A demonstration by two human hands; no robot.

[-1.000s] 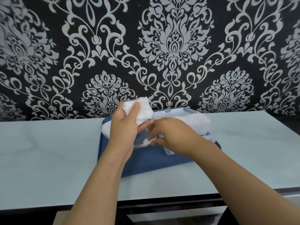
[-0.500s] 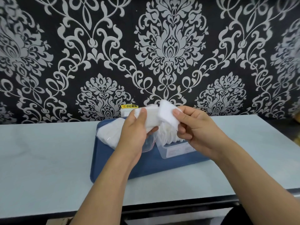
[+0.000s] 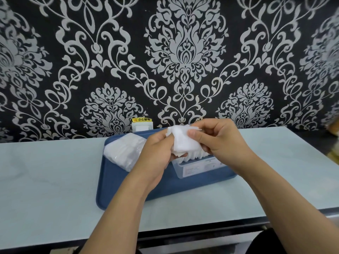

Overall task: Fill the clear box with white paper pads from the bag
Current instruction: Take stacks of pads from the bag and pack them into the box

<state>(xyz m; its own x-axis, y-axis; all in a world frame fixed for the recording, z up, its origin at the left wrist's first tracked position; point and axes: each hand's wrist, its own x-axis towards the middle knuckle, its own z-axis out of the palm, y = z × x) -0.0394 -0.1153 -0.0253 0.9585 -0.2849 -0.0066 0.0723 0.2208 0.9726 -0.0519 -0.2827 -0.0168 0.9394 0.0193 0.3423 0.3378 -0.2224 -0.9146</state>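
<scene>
Head camera looks down at a pale table (image 3: 45,180) with a black wall (image 3: 55,52) covered in silver swirls behind it. On the table sits a blue tray (image 3: 117,189). Both hands meet over the middle of the tray and share one small stack of white paper pads (image 3: 183,142). The left hand (image 3: 157,154) comes up from 7 o'clock, and its fingers curl round the left edge of the stack. The right hand (image 3: 220,142) comes in from 4 o'clock, with its thumb pressed flat on the front pad and its fingers bent behind. The stack is up in the air, just above the clear box (image 3: 198,167). The clear box stands on the tray at about 3 o'clock from the tray's middle, and more white pads poke out of its top. The bag (image 3: 124,151), shiny and full of white pads, lies on the tray at 10 o'clock, next to the left hand. A white wall plug with a yellow sticker (image 3: 142,123) shows at 12 o'clock behind the tray.
</scene>
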